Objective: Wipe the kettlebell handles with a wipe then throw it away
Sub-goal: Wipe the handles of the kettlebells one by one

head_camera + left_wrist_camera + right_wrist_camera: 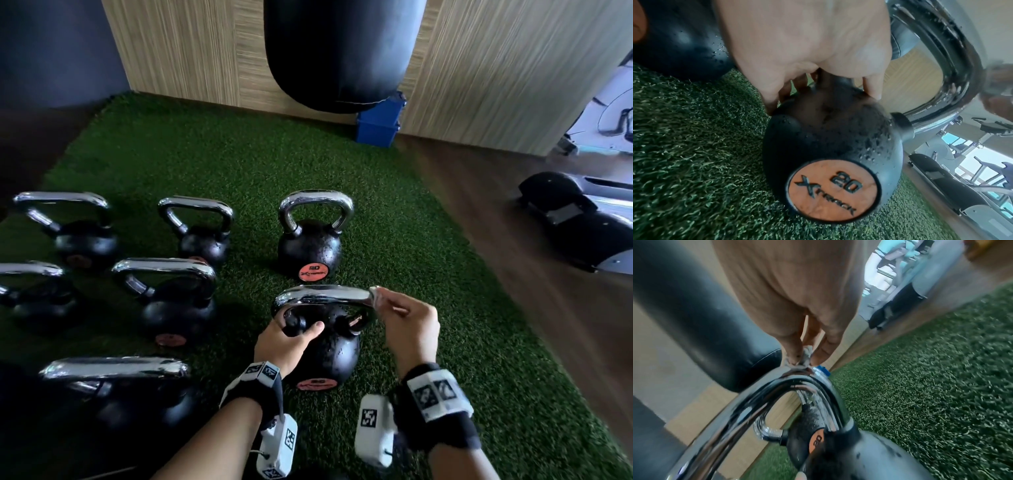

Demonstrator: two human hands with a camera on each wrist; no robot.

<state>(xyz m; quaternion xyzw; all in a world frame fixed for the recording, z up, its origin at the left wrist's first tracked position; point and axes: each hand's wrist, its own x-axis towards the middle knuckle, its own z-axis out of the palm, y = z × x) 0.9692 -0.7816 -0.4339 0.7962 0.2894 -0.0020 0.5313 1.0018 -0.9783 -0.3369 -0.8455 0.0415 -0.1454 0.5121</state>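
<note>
The left hand (286,342) grips the near kettlebell (325,353) at the handle's base, likely to steady it near the turf's (428,240) right edge; the right hand (409,325) pinches a wipe (376,297) against the chrome handle's (322,295) right bend to rub it

The left hand (286,342) covers the left foot of the near kettlebell's handle (325,296), and its fingertips are hidden behind it. The wipe (801,361) is mostly buried between the right hand's fingers (826,345). Two kettlebells (30,294) at the left edge are cut off and blurred.
</note>
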